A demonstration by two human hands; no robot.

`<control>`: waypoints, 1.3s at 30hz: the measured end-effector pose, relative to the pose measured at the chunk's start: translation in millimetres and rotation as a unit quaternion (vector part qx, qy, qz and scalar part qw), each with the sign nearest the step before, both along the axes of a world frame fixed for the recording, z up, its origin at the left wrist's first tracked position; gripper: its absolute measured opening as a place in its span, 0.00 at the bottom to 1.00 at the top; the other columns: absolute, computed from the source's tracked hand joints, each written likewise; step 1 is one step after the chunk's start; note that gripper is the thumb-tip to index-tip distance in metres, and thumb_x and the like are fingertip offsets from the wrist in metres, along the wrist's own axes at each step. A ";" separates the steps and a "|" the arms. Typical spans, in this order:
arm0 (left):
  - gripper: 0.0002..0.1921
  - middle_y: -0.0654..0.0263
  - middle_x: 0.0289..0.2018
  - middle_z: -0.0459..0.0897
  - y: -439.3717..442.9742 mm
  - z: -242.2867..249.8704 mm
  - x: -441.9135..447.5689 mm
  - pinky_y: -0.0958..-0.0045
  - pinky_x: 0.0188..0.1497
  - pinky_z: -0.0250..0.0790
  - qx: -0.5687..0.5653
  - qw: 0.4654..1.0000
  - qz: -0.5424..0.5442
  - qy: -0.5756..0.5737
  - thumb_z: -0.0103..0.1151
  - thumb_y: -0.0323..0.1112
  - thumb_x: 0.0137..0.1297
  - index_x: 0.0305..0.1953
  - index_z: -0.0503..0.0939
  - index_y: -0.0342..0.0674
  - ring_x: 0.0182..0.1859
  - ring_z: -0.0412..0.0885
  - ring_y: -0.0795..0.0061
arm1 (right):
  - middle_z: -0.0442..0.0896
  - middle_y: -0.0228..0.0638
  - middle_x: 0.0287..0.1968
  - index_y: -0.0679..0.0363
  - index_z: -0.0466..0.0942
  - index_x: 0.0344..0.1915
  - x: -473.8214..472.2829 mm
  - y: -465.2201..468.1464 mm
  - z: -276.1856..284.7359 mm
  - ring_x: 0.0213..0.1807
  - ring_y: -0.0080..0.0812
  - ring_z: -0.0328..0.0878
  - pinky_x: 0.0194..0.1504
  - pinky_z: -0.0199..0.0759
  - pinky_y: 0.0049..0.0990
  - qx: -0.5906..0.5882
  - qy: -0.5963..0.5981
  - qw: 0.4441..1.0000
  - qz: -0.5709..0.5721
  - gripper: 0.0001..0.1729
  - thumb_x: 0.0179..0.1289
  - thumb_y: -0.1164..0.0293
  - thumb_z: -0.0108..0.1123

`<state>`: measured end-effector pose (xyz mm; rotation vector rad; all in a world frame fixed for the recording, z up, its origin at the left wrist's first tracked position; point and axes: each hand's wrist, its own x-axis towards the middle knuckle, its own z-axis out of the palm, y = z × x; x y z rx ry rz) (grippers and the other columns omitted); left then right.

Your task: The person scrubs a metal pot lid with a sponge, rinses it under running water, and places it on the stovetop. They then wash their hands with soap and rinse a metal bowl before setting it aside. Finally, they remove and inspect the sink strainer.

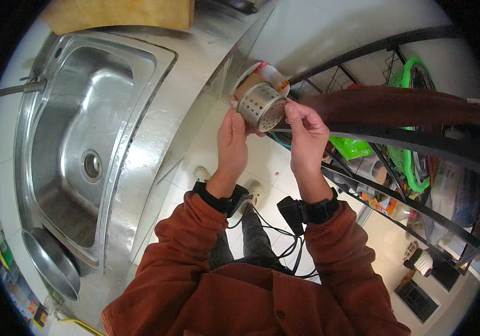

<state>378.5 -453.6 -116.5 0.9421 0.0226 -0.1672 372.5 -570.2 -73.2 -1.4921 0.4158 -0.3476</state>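
Between my hands is a perforated stainless steel cup (261, 106), tilted with its pierced bottom towards the right. My left hand (232, 145) grips its left side, thumb on the wall and the other fingers partly hidden behind it. At its right, my right hand (307, 134) pinches the rim of the bottom between thumb and fingers. Just behind the cup shows a whitish container with red marks (271, 74); its lower part is hidden by the cup, and whether a hand touches it I cannot tell.
A stainless steel sink (116, 138) is set in the counter at left, with a metal basin (51, 264) by its near end and a wooden board (126, 14) beyond. On the right stands a black metal rack (395, 197) holding a green-rimmed item (412, 176) and bags. Cables hang below my wrists.
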 end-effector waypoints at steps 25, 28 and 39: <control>0.13 0.68 0.36 0.76 17.7 10.8 14.9 0.78 0.33 0.67 -0.216 0.964 -0.026 0.153 0.37 0.41 0.70 0.45 0.69 0.41 0.31 0.72 0.81 | 0.78 0.27 0.31 0.65 0.77 0.40 18.5 18.0 28.9 0.32 0.14 0.71 0.38 0.66 0.15 -0.074 0.027 0.993 0.086 0.10 0.56 0.79 0.59; 0.14 0.67 0.35 0.76 13.6 18.5 11.9 0.77 0.33 0.68 -0.160 0.977 -0.005 0.139 0.36 0.42 0.71 0.44 0.69 0.40 0.31 0.73 0.80 | 0.77 0.27 0.28 0.65 0.78 0.35 23.9 12.6 24.9 0.29 0.15 0.70 0.33 0.65 0.15 -0.101 0.000 0.993 0.056 0.07 0.53 0.79 0.61; 0.14 0.67 0.32 0.76 3.9 22.1 14.9 0.76 0.36 0.70 -0.052 0.991 0.034 0.118 0.36 0.43 0.70 0.38 0.70 0.40 0.31 0.74 0.80 | 0.75 0.25 0.27 0.65 0.75 0.31 25.3 15.2 18.4 0.28 0.14 0.67 0.32 0.62 0.15 -0.064 -0.015 0.997 0.051 0.05 0.60 0.74 0.56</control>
